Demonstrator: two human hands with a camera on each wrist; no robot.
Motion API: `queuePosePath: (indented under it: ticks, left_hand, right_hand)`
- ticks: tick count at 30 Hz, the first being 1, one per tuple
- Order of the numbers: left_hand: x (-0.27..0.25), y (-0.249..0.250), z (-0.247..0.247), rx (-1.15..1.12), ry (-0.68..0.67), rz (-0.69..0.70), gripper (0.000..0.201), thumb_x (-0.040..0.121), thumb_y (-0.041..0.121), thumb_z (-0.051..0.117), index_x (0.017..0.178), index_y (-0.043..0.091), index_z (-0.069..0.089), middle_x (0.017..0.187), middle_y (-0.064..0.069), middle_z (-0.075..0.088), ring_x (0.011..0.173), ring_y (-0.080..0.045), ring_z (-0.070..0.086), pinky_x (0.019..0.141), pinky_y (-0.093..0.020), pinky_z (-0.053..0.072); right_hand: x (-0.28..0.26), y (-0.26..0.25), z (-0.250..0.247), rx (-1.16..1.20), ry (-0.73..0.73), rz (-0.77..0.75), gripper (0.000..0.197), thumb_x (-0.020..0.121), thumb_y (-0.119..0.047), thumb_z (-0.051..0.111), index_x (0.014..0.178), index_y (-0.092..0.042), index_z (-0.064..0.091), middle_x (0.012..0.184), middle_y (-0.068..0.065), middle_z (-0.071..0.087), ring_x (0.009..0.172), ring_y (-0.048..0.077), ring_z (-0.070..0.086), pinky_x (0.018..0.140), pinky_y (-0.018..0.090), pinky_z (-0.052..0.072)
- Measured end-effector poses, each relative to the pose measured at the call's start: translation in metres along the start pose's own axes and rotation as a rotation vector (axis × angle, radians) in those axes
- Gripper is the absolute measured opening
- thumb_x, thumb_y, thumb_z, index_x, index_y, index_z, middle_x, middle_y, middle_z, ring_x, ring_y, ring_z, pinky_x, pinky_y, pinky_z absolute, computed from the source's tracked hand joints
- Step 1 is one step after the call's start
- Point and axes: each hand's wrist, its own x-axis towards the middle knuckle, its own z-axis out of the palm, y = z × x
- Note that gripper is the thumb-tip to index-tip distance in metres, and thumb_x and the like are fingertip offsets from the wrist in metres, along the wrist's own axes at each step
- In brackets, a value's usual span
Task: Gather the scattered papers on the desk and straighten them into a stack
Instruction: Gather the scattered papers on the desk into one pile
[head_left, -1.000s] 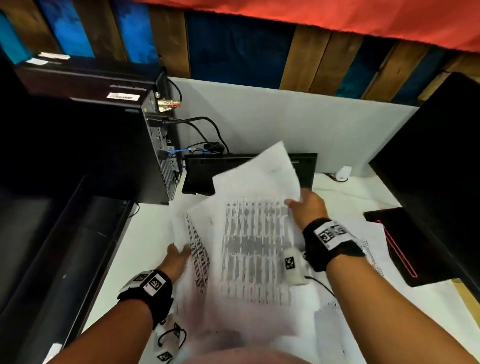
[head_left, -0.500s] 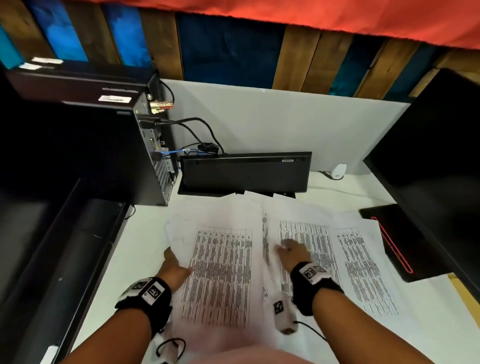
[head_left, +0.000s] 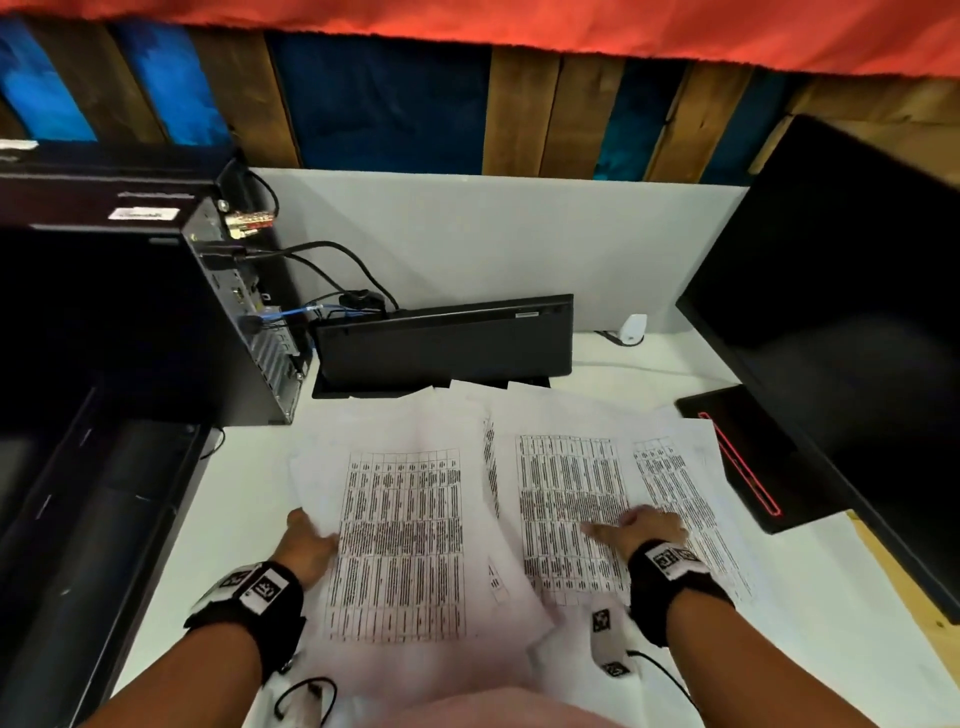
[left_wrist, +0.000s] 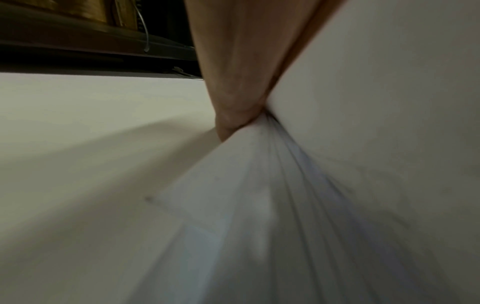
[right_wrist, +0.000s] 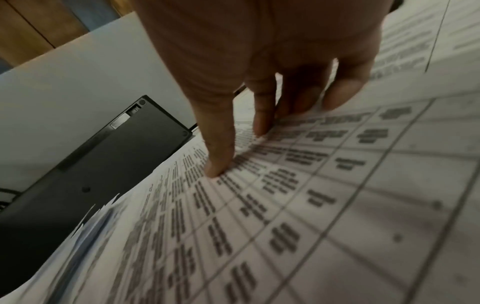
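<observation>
Printed table sheets lie spread over the white desk. A left pile sits before me, with more sheets overlapping it on the right and another sheet further right. My left hand grips the left edge of the left pile; the left wrist view shows a finger against the fanned sheet edges. My right hand rests flat on the right sheets, its fingertips pressing on the printed table.
A black keyboard stands on edge against the white partition behind the papers. A computer tower with cables stands at the left, a dark monitor at the right. A black pad with a red line lies beside the right sheets.
The sheet my right hand held up a second ago now lies on the left pile. My right hand has moved right and down onto the right sheets. The left hand stays at the pile's edge.
</observation>
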Motion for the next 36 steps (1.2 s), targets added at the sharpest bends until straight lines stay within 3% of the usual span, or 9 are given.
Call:
queuePosePath:
  ticks: [3, 6, 10, 14, 18, 23, 28, 32, 36]
  left_hand:
    - [0.0, 0.002, 0.002, 0.027, 0.008, -0.02, 0.051, 0.09, 0.002, 0.057, 0.13, -0.012, 0.028, 0.121, -0.029, 0.048, 0.118, -0.041, 0.049, 0.098, -0.041, 0.038]
    - [-0.003, 0.005, 0.003, 0.045, 0.018, -0.03, 0.054, 0.089, 0.001, 0.058, 0.131, -0.012, 0.028, 0.128, -0.031, 0.046, 0.12, -0.042, 0.047, 0.1, -0.041, 0.036]
    - [-0.001, 0.003, 0.0, 0.071, 0.022, -0.019, 0.049, 0.084, 0.0, 0.061, 0.123, -0.014, 0.034, 0.11, -0.024, 0.049, 0.115, -0.042, 0.051, 0.097, -0.041, 0.04]
    - [-0.002, 0.005, 0.0, 0.091, 0.016, -0.022, 0.051, 0.085, 0.0, 0.061, 0.125, -0.013, 0.032, 0.123, -0.029, 0.048, 0.118, -0.04, 0.05, 0.098, -0.039, 0.038]
    - [-0.003, 0.006, 0.001, 0.096, 0.033, -0.031, 0.05, 0.087, 0.001, 0.06, 0.126, -0.014, 0.031, 0.128, -0.031, 0.046, 0.12, -0.04, 0.047, 0.099, -0.039, 0.036]
    - [-0.003, 0.007, 0.001, 0.096, 0.043, -0.026, 0.05, 0.087, 0.001, 0.06, 0.125, -0.014, 0.033, 0.128, -0.032, 0.046, 0.121, -0.04, 0.046, 0.101, -0.038, 0.034]
    - [-0.004, 0.008, 0.0, 0.095, 0.036, -0.026, 0.051, 0.087, 0.002, 0.061, 0.126, -0.014, 0.032, 0.126, -0.029, 0.046, 0.121, -0.039, 0.046, 0.1, -0.037, 0.034]
    - [-0.008, 0.01, 0.0, 0.082, 0.032, -0.011, 0.046, 0.088, 0.001, 0.06, 0.123, -0.013, 0.034, 0.106, -0.018, 0.042, 0.119, -0.038, 0.046, 0.096, -0.036, 0.034]
    - [-0.009, 0.009, -0.002, 0.055, 0.026, -0.003, 0.034, 0.088, 0.001, 0.059, 0.111, -0.006, 0.035, 0.108, -0.023, 0.046, 0.118, -0.038, 0.047, 0.096, -0.037, 0.034]
  right_hand:
    - [-0.006, -0.009, 0.002, -0.079, 0.076, 0.071, 0.125, 0.048, -0.065, 0.081, 0.142, -0.007, 0.022, 0.146, 0.021, 0.027, 0.136, 0.038, 0.027, 0.106, 0.051, 0.036]
    - [0.006, -0.014, -0.002, -0.068, 0.031, 0.121, 0.137, 0.048, -0.058, 0.085, 0.146, -0.003, 0.008, 0.149, 0.022, 0.029, 0.137, 0.038, 0.032, 0.109, 0.047, 0.036]
    - [0.024, -0.011, -0.008, 0.054, -0.094, 0.053, 0.108, 0.061, -0.039, 0.086, 0.143, -0.005, 0.026, 0.145, 0.015, 0.043, 0.13, 0.035, 0.046, 0.108, 0.046, 0.038]
    - [0.033, 0.004, -0.018, 0.057, 0.095, -0.025, 0.056, 0.074, -0.046, 0.068, 0.12, -0.015, 0.059, 0.127, 0.011, 0.059, 0.114, 0.032, 0.056, 0.099, 0.044, 0.046]
    - [0.042, 0.037, -0.058, -0.033, 0.182, 0.179, 0.062, 0.08, -0.046, 0.064, 0.132, -0.017, 0.049, 0.142, 0.018, 0.034, 0.129, 0.037, 0.034, 0.104, 0.05, 0.034]
    - [0.061, 0.059, -0.065, 0.216, 0.12, 0.279, 0.117, 0.053, -0.035, 0.091, 0.143, -0.003, 0.022, 0.145, 0.023, 0.034, 0.132, 0.041, 0.038, 0.106, 0.052, 0.036]
    - [0.058, 0.045, -0.065, 0.6, -0.069, 0.194, 0.094, 0.071, -0.022, 0.082, 0.146, -0.007, 0.029, 0.147, 0.019, 0.039, 0.13, 0.038, 0.044, 0.107, 0.046, 0.037]
    - [0.034, 0.013, -0.092, 0.41, 0.239, -0.093, 0.033, 0.083, -0.019, 0.064, 0.115, -0.008, 0.061, 0.094, 0.015, 0.065, 0.085, 0.033, 0.062, 0.081, 0.038, 0.052]
    - [-0.019, -0.024, -0.147, 0.418, 0.666, -0.353, 0.025, 0.085, -0.023, 0.062, 0.109, -0.017, 0.063, 0.082, 0.013, 0.065, 0.078, 0.03, 0.063, 0.073, 0.03, 0.048]
